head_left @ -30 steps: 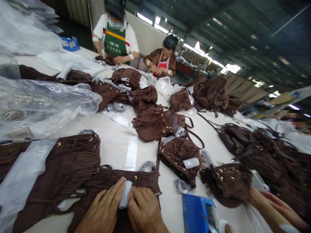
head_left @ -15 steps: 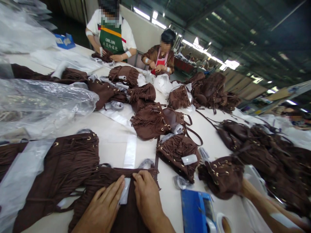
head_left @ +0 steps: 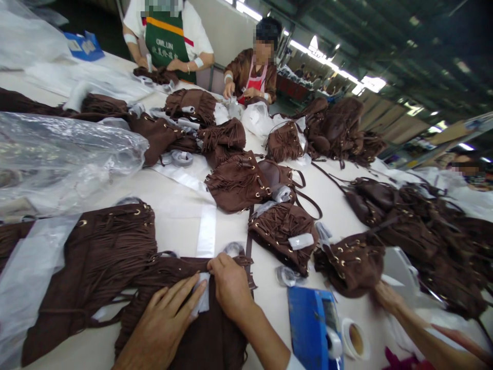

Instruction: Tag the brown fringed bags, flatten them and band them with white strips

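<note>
A dark brown fringed bag [head_left: 215, 339] lies flat on the table in front of me. My left hand [head_left: 165, 318] rests on it with fingers stretched out, the fingertips over a small piece in whitish wrapping [head_left: 202, 298]. On the other side of that piece, my right hand [head_left: 230, 285] is closed, its thumb and curled fingers gripping the bag near its upper edge. Part of the wrapped piece is hidden under my left fingers. Another brown fringed bag [head_left: 111, 252], partly under clear plastic, lies to the left.
A blue tape dispenser [head_left: 308, 324] and a tape roll [head_left: 353, 339] stand at my right. Beyond them a co-worker's hand [head_left: 387, 297] touches a brown bag [head_left: 348, 264]. More bags [head_left: 239, 182] and plastic sheeting [head_left: 69, 154] cover the table. Two people work across it.
My left fingers have shifted right, onto the wrapped piece. My right hand has drawn its fingers together at the bag's upper edge. The view has tipped slightly downward.
</note>
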Tool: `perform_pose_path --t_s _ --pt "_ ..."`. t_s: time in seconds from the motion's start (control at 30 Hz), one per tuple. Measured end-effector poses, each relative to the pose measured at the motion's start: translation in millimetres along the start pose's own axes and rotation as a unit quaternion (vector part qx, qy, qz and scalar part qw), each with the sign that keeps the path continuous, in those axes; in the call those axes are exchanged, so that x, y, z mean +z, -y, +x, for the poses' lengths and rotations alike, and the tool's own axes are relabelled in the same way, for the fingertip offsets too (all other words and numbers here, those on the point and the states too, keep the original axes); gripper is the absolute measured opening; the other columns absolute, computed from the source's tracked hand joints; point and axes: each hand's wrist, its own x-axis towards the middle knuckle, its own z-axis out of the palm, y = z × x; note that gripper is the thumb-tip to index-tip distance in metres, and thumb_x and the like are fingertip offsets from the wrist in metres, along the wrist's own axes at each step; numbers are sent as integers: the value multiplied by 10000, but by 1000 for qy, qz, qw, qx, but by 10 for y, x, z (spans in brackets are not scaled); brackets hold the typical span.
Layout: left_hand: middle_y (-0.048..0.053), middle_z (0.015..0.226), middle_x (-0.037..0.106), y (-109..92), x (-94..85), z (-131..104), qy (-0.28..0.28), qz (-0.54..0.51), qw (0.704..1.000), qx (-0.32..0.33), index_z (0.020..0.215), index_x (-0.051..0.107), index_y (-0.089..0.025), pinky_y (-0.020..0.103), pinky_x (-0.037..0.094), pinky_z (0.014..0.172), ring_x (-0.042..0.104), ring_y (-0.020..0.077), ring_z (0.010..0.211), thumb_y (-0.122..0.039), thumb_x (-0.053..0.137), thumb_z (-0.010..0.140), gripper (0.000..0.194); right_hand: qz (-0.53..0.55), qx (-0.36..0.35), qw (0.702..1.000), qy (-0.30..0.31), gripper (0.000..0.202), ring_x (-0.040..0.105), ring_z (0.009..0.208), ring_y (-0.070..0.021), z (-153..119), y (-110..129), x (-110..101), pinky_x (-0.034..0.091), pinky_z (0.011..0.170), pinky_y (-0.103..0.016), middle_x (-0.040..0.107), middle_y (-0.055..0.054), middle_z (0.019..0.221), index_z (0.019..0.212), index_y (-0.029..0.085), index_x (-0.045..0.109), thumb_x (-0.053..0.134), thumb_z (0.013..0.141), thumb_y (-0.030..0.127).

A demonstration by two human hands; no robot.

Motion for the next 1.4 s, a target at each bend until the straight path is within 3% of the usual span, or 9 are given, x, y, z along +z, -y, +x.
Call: perform_pose_path --t_s 0.4,0.57,0.73,0.87,0.93,1.03,1.13,1.23,1.4 --pt "69 1458 557 -1 -43 4 34 -9 999 1 1449 477 -253 363 403 983 572 228 1235 -290 503 968 483 78 -53 994 60 250 591 949 -126 53 -188 -128 435 773 -217 593 12 1072 1126 286 607 518 960 121" --pt "82 1460 553 -23 -90 48 37 -15 999 0 1460 465 -243 376 401 992 564 236 1247 -285 488 979 483 55 -75 994 62 196 581 928 -135 89 -173 -105 425 752 -225 597 15 994 1045 264 619 555 935 116" --pt "69 1437 577 -7 -70 43 20 -7 1000 13 1444 486 -254 357 410 987 575 217 1225 -264 479 974 470 55 -82 994 49 159 582 951 -133 45 -160 -127 442 779 -223 606 12 1014 1046 255 619 553 951 146" --pt "56 1479 538 9 -32 -10 12 36 999 36 1470 454 -255 348 410 982 566 213 1236 -300 495 965 508 78 -25 997 7 272 598 982 -147 10 -160 -169 467 836 -244 631 -18 1080 1144 240 604 506 946 82" --pt "49 1489 529 -1 -34 -23 1 61 997 47 1463 464 -249 348 406 985 557 211 1253 -264 498 951 512 79 1 997 -22 283 596 1018 -175 39 -144 -188 471 861 -276 657 -39 1083 1158 227 613 491 950 79" --pt "24 1430 590 -13 -35 -11 -18 87 995 50 1393 543 -269 357 398 983 566 201 1239 -191 505 916 484 103 -18 994 -26 253 607 1031 -186 149 -87 -215 462 902 -304 697 -36 1088 1173 239 634 511 971 151" --pt "-13 1311 674 14 0 4 -54 93 993 52 1312 608 -320 354 405 933 587 190 1176 -163 537 875 470 137 -48 988 46 180 646 923 -170 315 -38 -240 466 851 -286 736 -9 979 1032 251 695 520 988 257" --pt "-32 1302 674 41 54 -19 -60 90 993 47 1318 604 -362 374 402 920 551 221 1195 -191 565 863 487 187 -11 969 164 271 643 749 -139 549 -57 -256 444 677 -230 725 8 796 862 232 725 502 990 318" --pt "-30 1328 650 -42 147 -78 -90 25 996 -1 1299 624 -373 434 310 1068 486 249 1239 -345 563 912 393 275 58 852 442 210 541 599 -75 1050 -76 -226 396 574 -169 617 53 658 843 162 713 557 931 270"
